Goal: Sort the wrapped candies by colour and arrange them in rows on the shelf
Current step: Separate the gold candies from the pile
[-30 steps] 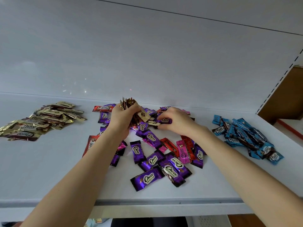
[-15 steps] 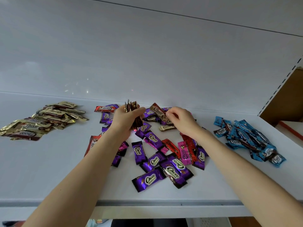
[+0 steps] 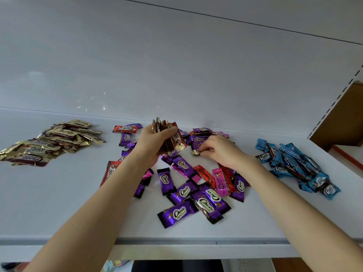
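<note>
Held: bundle of gold candies (image 3: 169, 138), gripped upright in left hand (image 3: 155, 142), above the rear of the mixed pile (image 3: 196, 185).
Pinched: single gold candy (image 3: 196, 152), between fingertips of right hand (image 3: 222, 152), low at the pile's rear edge, just right of the bundle. Hands near, not touching.
Mixed pile: purple, red and pink wrappers, jumbled, centre of shelf (image 3: 59, 203).
Sorted heaps: gold pile (image 3: 49, 144) far left; blue pile (image 3: 294, 163) far right; both loose, well apart from the centre.
Progress, by judgement: roughly midway through sorting. Gold and blue largely pulled out; purple, red and pink not yet separated; no rows laid anywhere.
</note>
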Available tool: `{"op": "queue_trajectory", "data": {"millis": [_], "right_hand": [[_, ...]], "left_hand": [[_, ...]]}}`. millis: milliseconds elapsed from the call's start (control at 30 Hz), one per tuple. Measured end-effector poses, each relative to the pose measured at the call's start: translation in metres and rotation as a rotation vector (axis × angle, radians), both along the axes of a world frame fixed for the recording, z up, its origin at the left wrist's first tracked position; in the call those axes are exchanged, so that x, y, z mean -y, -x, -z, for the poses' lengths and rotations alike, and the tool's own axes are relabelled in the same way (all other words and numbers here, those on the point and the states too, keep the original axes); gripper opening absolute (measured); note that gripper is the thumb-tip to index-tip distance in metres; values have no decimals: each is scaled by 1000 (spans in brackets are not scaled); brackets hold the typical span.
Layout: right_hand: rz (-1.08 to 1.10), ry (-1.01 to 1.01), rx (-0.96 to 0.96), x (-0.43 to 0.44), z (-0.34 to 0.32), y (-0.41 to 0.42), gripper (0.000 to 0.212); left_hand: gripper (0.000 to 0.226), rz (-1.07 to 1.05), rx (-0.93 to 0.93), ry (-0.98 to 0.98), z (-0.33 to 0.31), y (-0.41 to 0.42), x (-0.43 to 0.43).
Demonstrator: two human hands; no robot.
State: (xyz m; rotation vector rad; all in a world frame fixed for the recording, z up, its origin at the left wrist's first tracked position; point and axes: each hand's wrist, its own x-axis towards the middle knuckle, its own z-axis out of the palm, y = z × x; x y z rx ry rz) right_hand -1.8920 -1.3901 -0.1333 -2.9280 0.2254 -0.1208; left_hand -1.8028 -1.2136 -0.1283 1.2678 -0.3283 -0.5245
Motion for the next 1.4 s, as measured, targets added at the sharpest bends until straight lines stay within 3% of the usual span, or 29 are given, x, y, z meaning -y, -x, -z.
{"op": "queue_trajectory", "data": {"millis": [100, 300, 500, 567, 667, 867, 1133, 1333, 1400], "right_hand": [[11, -80, 125, -1, 2, 0, 20], [48, -808, 384, -21, -13, -1, 11], [51, -983, 447, -45, -13, -5, 14], [78, -935, 454, -48, -10, -4, 13], [111, -686, 423, -50, -3, -3, 17], [-133, -362, 298, -86, 2, -10, 28], [-405, -203, 169, -144, 17, -29, 42], [-399, -101, 39, -152, 24, -28, 56], [-395, -103, 25, -152, 24, -28, 52]], "left_hand": [[5, 19, 12, -10, 0, 1, 0], [21, 118, 47, 23, 1, 2, 1], [8, 111, 71, 59, -1, 2, -1], [10, 59, 92, 46, -1, 1, -2], [13, -70, 71, 81, -5, -4, -4], [15, -312, 155, 73, -29, -22, -33], [22, -536, 248, -188, -22, -59, -129], [19, -678, 351, -510, -5, -93, -164], [21, -675, 417, -627, -1, -97, -167]]}}
